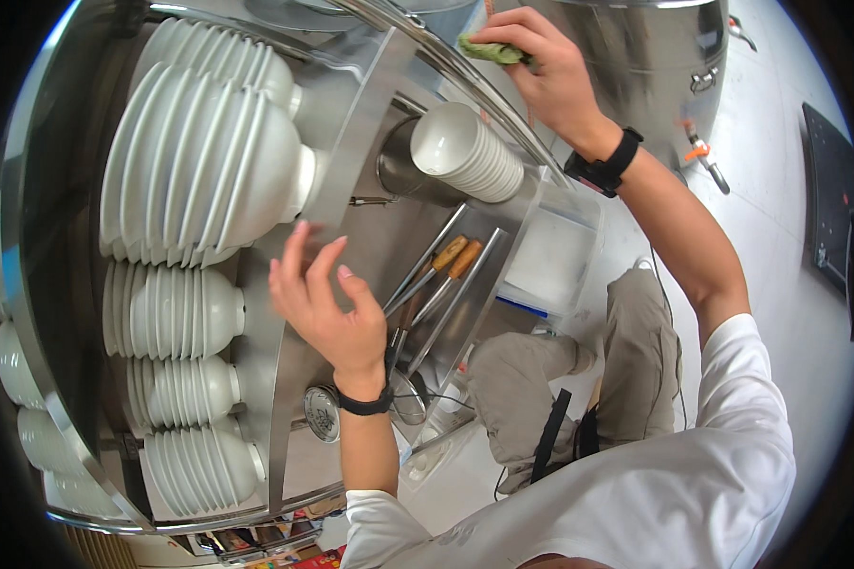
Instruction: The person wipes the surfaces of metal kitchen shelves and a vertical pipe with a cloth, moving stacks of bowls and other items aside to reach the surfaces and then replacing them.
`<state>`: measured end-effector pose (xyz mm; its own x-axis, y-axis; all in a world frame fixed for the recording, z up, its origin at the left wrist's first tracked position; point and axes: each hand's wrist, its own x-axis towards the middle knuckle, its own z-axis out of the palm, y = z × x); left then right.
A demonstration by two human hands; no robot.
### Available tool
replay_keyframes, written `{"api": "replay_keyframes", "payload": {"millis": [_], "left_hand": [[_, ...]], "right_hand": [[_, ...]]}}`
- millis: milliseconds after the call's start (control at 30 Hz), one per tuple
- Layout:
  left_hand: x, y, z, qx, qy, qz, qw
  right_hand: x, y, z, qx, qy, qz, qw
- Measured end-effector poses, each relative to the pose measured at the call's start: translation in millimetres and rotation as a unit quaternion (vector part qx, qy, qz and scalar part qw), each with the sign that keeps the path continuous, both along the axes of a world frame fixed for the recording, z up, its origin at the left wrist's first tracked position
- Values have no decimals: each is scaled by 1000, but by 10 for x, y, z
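My left hand (pixel 331 316) is in front of a steel shelf's edge (pixel 334 178), fingers apart and holding nothing. Its fingertips are close to a large stack of white bowls (pixel 199 160) lying on its side; whether they touch the steel cannot be told. My right hand (pixel 551 78) grips a crumpled green cloth or scouring pad (pixel 494 50) beside the rack's chrome rail (pixel 470 82). Part of that green piece is hidden by the fingers. Smaller white bowl stacks (pixel 185 313) fill the shelf nearer me.
Nested white cups (pixel 470 153) lean in a steel container (pixel 406 160). Long utensils with wooden handles (pixel 455 256) lie below, near a lidded plastic box (pixel 551 249). A large steel drum (pixel 647 78) with a tap (pixel 701 153) stands at upper right. A thin cable (pixel 665 284) hangs near my leg.
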<state>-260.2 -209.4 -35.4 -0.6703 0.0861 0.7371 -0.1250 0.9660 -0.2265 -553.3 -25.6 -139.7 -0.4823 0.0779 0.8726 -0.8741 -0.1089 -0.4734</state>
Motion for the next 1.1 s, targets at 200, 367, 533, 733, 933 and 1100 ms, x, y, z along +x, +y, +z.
{"api": "replay_keyframes", "payload": {"millis": [200, 367, 533, 733, 933, 1100], "left_hand": [[-91, 76, -29, 43, 56, 5, 997], [-172, 134, -8, 64, 80, 41, 994], [-155, 93, -18, 87, 88, 42, 991], [-171, 143, 12, 101, 79, 52, 990], [-161, 180, 84, 76, 40, 77, 993], [-45, 230, 94, 139, -27, 112, 984]], "right_hand": [[42, -333, -72, 21, 42, -52, 998], [153, -235, -279, 98, 31, -57, 993], [216, -37, -28, 132, -50, -9, 990], [235, -107, 821, 7, -89, 27, 996], [407, -506, 612, 10, -91, 33, 995], [353, -505, 632, -62, -185, 80, 977]]}}
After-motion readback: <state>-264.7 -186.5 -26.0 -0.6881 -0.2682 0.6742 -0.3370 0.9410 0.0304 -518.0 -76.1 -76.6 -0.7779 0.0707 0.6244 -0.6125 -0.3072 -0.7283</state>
